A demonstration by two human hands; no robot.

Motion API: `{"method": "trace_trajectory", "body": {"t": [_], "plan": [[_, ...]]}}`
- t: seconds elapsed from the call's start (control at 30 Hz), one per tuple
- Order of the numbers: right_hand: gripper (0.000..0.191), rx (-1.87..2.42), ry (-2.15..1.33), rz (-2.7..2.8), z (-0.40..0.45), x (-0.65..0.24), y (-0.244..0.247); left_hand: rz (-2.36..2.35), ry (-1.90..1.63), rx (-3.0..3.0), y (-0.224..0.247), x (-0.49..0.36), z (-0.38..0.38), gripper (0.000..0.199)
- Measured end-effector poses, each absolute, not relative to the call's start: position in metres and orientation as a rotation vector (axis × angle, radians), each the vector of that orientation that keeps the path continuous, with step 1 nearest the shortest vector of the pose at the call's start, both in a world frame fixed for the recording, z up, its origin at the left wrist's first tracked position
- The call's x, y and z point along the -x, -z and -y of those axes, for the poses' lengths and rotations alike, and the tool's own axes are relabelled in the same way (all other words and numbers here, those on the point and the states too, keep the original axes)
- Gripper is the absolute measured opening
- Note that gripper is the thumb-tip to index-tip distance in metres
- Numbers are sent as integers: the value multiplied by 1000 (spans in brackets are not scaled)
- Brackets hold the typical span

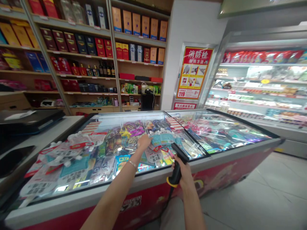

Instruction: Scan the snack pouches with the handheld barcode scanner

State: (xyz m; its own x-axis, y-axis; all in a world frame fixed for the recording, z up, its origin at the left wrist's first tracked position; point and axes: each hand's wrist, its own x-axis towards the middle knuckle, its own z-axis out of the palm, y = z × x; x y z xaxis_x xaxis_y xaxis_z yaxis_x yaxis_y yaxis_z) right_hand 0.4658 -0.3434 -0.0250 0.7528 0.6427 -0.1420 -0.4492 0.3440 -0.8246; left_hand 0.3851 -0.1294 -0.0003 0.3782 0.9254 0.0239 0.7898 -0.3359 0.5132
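Observation:
My right hand [183,168] is wrapped round the handle of a black and yellow barcode scanner [177,174]. The scanner's head points up and left over the front part of the freezer's glass lid. My left hand [144,141] is closed at the left edge of a pile of flat drink pouches [163,139], teal and white with white spouts. Its fingertips are partly hidden, and it appears to grip the edge of one pouch. More spouted pouches [69,156] lie in a loose heap on the left end of the glass.
Under the glass of the chest freezer [153,179] are colourful ice-cream packs. A counter [69,123] adjoins on the left. Behind are shelves of boxed bottles [82,44] and a red fire-hydrant sign [194,72]. An open chiller [259,83] stands at the right. The scanner's cable hangs down.

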Motion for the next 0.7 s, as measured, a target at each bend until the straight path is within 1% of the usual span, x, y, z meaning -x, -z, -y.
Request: {"method": "trace_trajectory", "body": {"t": [0.07, 0.13, 0.23, 0.33, 0.47, 0.6, 0.7], "plan": [[38, 1021, -695, 245, 342, -467, 25, -1493, -518, -2222, -1, -384, 126, 29], [36, 1055, -669, 300, 341, -467, 25, -1423, -699, -2265, -5, -377, 121, 24], [34, 1098, -664, 394, 339, -463, 22, -1199, -1052, -2338, -17, -362, 114, 19], [32, 1117, -695, 469, 336, -455, 18, -1035, -1248, -2323, -29, -347, 110, 17], [31, 1142, -723, 525, 332, -445, 17, -968, -1313, -2266, -37, -337, 111, 16], [30, 1240, -728, 540, 331, -438, 18, -980, -1308, -2251, -35, -333, 116, 14], [30, 1234, -749, 558, 327, -430, 18, -1009, -1297, -2248, -35, -323, 116, 14]]}}
